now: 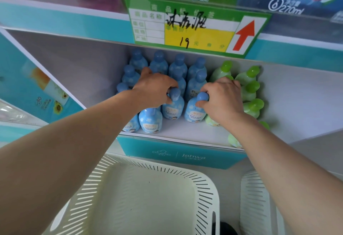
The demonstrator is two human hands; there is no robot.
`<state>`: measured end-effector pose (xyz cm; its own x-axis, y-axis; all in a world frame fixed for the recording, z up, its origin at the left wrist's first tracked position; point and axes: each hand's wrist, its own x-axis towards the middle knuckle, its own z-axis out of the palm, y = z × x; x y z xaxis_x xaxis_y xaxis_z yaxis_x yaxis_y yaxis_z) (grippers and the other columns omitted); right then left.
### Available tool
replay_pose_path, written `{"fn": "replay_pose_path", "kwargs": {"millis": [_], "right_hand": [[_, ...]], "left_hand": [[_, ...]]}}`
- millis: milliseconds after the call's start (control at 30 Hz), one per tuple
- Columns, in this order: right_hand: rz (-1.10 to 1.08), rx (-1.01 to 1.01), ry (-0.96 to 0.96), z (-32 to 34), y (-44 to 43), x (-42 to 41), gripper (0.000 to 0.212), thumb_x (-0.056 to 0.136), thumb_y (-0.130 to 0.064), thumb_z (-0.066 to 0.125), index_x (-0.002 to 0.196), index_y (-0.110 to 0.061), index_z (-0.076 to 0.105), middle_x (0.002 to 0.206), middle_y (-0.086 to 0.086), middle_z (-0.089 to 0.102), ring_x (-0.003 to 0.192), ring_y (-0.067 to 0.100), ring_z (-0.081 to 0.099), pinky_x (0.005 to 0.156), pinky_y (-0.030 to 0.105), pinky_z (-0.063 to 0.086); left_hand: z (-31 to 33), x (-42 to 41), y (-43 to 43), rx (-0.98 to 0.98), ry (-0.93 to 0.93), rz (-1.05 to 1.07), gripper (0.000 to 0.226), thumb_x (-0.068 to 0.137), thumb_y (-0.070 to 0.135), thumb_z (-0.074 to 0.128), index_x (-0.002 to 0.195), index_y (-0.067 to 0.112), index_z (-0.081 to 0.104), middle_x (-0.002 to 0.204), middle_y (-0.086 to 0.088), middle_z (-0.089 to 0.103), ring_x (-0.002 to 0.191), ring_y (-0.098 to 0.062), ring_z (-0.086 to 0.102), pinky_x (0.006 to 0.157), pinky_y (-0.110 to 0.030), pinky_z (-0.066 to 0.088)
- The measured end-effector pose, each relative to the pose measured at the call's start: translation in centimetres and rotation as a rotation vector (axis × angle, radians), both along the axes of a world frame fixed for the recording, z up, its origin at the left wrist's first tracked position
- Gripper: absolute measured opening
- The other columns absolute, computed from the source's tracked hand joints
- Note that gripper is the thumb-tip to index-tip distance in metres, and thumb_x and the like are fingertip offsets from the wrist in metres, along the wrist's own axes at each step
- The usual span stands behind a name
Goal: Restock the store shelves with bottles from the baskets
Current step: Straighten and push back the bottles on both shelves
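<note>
Both arms reach over the baskets to the middle shelf (185, 135). The left grip (155, 87) is curled round the cap and neck of a blue bottle (173, 107), thumb on the near side and fingers over the top. The right grip (221, 98) holds the cap of a second blue bottle (194, 111) the same way, thumb pressed on the cap's front. Both bottles stand upright on the shelf, side by side with a small gap between them, in the second row from the front edge.

A third blue bottle (150, 120) stands just in front and to the left of the left-held one, and another sits partly hidden behind the left forearm. More blue bottles (179, 67) fill the rows behind, back to the rear wall. To their right stand green bottles (250, 90) in two columns, the nearest ones partly covered by the right wrist.

Above, a green and yellow price tag (196, 30) with a red arrow and a handwritten "19" hangs from the upper shelf's edge. Larger bottles marked 270ml stand behind it.

Below the shelf's teal front strip (185, 156) sits a white slotted basket (204, 177), with a second basket (254, 207) just to its right.
</note>
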<state>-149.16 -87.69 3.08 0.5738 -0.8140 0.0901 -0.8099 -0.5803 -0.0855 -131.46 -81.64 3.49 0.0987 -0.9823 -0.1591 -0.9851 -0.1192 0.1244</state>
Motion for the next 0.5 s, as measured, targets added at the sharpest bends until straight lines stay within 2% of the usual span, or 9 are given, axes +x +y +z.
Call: {"fn": "replay_pose_path", "kwargs": {"millis": [267,367,433,500], "right_hand": [[0.012,0.007,0.014,0.1,-0.2,0.1,0.031,0.077,-0.043,0.071,0.1,-0.022,0.069,0.093,0.004,0.065,0.107,0.024,0.049,0.09,0.033,0.026],[0.027,0.003,0.018,0.1,-0.3,0.0,0.031,0.078,-0.042,0.071,0.1,-0.021,0.069,0.093,0.005,0.065,0.107,0.025,0.049,0.089,0.034,0.027],[0.037,0.001,0.021,0.0,-0.3,0.0,0.034,0.077,-0.046,0.07,0.1,-0.021,0.069,0.093,0.005,0.066,0.106,0.027,0.05,0.088,0.035,0.029],[0.021,-0.005,-0.019,0.0,-0.6,0.1,0.04,0.076,-0.054,0.067,0.098,-0.021,0.069,0.092,0.004,0.069,0.103,0.028,0.053,0.089,0.038,0.033]], "left_hand": [[0.2,0.1,0.1,0.02,-0.008,0.004,0.028,0.085,0.037,0.062,0.111,0.028,0.059,0.097,0.009,0.067,0.097,-0.015,0.055,0.096,-0.037,0.025],[0.5,0.1,0.0,0.068,-0.03,-0.013,0.03,0.085,0.034,0.06,0.115,0.031,0.057,0.093,0.011,0.06,0.097,-0.015,0.052,0.094,-0.037,0.026],[1.0,0.3,-0.2,0.112,-0.023,-0.033,0.038,0.087,0.02,0.053,0.122,0.034,0.053,0.103,0.009,0.058,0.105,-0.018,0.051,0.094,-0.036,0.029],[1.5,0.8,-0.7,0.097,0.09,0.003,0.051,0.087,0.005,0.045,0.13,0.032,0.051,0.121,0.004,0.057,0.114,-0.021,0.052,0.092,-0.034,0.038]]}}
